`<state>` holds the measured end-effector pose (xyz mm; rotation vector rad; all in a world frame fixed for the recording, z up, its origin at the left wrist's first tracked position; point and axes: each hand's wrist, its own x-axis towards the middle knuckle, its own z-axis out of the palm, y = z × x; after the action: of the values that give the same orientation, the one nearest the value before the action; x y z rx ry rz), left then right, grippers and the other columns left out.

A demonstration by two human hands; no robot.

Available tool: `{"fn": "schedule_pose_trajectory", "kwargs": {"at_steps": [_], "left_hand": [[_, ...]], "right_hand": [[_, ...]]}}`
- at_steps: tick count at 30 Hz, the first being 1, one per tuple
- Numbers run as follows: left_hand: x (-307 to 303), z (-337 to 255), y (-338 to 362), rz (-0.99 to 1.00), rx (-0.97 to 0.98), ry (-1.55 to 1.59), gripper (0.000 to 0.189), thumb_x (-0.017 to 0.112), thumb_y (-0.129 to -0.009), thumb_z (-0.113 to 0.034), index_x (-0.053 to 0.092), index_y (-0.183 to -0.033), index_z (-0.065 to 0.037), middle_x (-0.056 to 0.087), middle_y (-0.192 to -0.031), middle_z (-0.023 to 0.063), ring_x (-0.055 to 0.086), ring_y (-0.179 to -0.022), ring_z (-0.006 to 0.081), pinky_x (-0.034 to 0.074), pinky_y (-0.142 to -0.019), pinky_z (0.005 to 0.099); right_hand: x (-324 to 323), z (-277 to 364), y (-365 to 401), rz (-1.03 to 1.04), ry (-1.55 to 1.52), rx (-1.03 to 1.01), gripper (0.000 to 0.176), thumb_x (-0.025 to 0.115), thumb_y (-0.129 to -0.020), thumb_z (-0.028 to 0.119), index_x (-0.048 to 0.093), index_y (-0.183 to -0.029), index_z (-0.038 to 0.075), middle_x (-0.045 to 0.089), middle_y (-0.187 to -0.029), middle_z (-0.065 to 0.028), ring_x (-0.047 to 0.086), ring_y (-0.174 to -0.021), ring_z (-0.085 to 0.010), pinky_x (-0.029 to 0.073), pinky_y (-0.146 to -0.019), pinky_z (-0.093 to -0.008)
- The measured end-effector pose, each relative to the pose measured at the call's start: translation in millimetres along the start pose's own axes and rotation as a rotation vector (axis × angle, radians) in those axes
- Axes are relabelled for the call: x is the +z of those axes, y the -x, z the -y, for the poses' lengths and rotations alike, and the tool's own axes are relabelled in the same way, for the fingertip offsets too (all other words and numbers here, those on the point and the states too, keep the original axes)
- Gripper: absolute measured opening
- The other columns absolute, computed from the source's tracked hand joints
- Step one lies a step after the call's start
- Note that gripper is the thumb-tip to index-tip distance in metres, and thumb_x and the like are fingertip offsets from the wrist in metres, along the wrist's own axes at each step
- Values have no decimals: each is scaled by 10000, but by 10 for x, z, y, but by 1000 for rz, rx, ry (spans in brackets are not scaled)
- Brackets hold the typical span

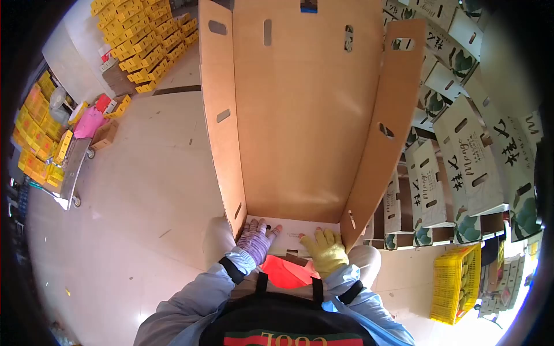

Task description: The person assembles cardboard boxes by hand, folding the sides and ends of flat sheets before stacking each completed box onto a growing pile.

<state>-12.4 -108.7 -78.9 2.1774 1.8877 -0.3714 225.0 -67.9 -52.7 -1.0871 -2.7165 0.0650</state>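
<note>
A large brown cardboard box blank (300,115) stands in front of me, its two long side walls folded up and oval handle holes cut in it. At its near end lies a pale flap (288,233). My left hand (258,240), in a purple striped glove, rests on the flap's left part by the left wall, fingers spread. My right hand (325,248), in a yellow glove, lies on the flap's right part near the right wall, fingers apart. Both gloves leave the fingertips bare.
Stacked printed mango cartons (456,167) fill the right side. A yellow crate (456,282) stands at lower right. At left is a cart (72,167) beside yellow boxes (37,138) and a pink bag (89,122). Yellow boxes (135,40) are piled at upper left.
</note>
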Motion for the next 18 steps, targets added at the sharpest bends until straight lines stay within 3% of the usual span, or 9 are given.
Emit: {"fn": "schedule_pose_trajectory", "kwargs": {"at_steps": [3, 4, 6, 8, 10, 12, 14, 15, 18], "left_hand": [[-551, 97, -2, 220, 36, 147, 777, 643, -736, -155, 361, -1451, -269, 354, -1451, 193, 352, -1335, 391, 317, -1089, 483], [-568, 201, -82, 250, 100, 113, 781, 709, -767, -354, 360, -1452, -215, 387, -1439, 203, 354, -1346, 375, 332, -1080, 455], [-704, 402, -252, 321, 142, 201, 813, 703, -764, -439, 355, -1453, -187, 382, -1449, 194, 342, -1356, 363, 322, -1088, 443], [-678, 661, -488, 465, 268, 434, 957, 612, -759, -675, 324, -1457, -87, 346, -1482, 189, 294, -1387, 341, 275, -1120, 410], [-850, 558, -721, 292, 207, 529, 979, 611, -764, -675, 293, -1466, -69, 332, -1487, 193, 292, -1388, 340, 264, -1127, 405], [-1200, 316, -970, 66, 88, 577, 998, 617, -775, -656, 251, -1475, -45, 313, -1494, 200, 286, -1390, 340, 256, -1134, 394], [-1415, 19, -1323, -54, -6, 473, 963, 638, -789, -593, 248, -1473, -40, 319, -1491, 202, 305, -1380, 341, 271, -1127, 389], [-1402, -60, -1564, -105, -43, 422, 932, 653, -797, -548, 255, -1470, -41, 330, -1485, 200, 328, -1368, 343, 284, -1122, 390], [-1195, -211, -2049, -247, -79, 370, 585, 616, -852, -372, 453, -1337, -87, 593, -1220, 185, 583, -1103, 354, 461, -945, 443]], "right_hand": [[-265, -18, -102, -32, -40, -29, 365, 590, -750, 162, 626, -1113, 164, 591, -1100, -196, 542, -1029, -354, 422, -887, -513], [-453, -42, -177, -81, -7, -87, 341, 610, -718, 176, 639, -1057, 148, 586, -1110, -196, 536, -1036, -353, 414, -894, -515], [-659, -89, -236, -245, 72, -129, 318, 661, -622, 223, 659, -919, 112, 559, -1149, -205, 512, -1051, -362, 390, -905, -538], [-807, 29, -207, -226, 92, 104, 364, 699, -625, 251, 664, -965, 126, 542, -1172, -204, 480, -1094, -393, 357, -922, -581], [-208, -37, -140, -178, -76, 92, 415, 732, -632, 297, 662, -1005, 129, 517, -1214, -202, 446, -1138, -430, 343, -924, -615], [-457, 349, -274, -177, -430, -2, 485, 742, -650, 216, 637, -1115, 127, 534, -1198, -183, 444, -1171, -414, 413, -953, -529], [-91, 612, -209, -297, -783, -366, 548, 765, -651, 169, 586, -1153, 42, 573, -1149, -172, 546, -1084, -388, 473, -919, -450], [-5, 708, -145, -56, -1003, -307, 530, 736, -675, 137, 568, -1171, 50, 561, -1188, -185, 572, -1063, -369, 489, -896, -424], [-160, 642, -124, -102, -869, -403, 411, 706, -724, 124, 599, -1115, 57, 596, -1145, -175, 600, -1048, -352, 519, -855, -419]]}}
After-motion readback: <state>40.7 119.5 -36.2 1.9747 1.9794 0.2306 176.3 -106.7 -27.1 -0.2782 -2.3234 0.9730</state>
